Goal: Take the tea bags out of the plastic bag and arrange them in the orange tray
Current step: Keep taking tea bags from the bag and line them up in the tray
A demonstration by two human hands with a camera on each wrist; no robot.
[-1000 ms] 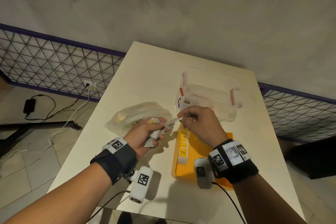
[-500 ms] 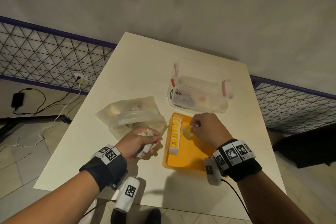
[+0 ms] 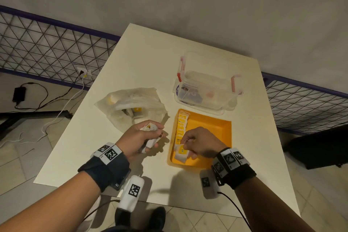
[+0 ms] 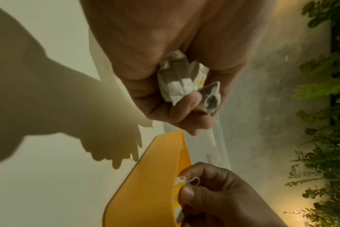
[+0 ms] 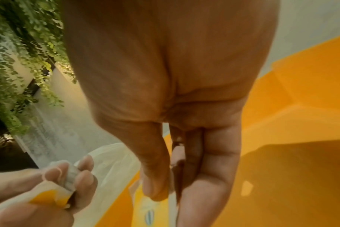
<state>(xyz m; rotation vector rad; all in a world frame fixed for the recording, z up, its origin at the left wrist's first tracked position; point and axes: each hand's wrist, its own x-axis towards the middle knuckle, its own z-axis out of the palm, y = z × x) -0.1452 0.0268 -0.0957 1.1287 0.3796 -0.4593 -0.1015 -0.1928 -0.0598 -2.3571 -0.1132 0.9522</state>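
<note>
The orange tray (image 3: 214,128) lies on the white table, with a row of yellow-tagged tea bags (image 3: 181,128) along its left wall. My right hand (image 3: 190,145) pinches one tea bag (image 3: 181,153) at the near end of that row, low over the tray floor; the right wrist view shows thumb and fingers on this tea bag (image 5: 145,205). My left hand (image 3: 148,137) sits left of the tray, curled round a bunch of tea bags (image 4: 180,79). Behind it lies the crumpled plastic bag (image 3: 131,105) with more tea bags inside.
A clear plastic box (image 3: 205,88) with red clips stands just behind the tray. The table's (image 3: 143,58) near edge runs just below my wrists. A wire fence and cables on the floor are off to the left.
My right hand carried a tea bag from beside my left hand over the tray and down to the near end of the row. My left hand kept its bunch and stayed put.
</note>
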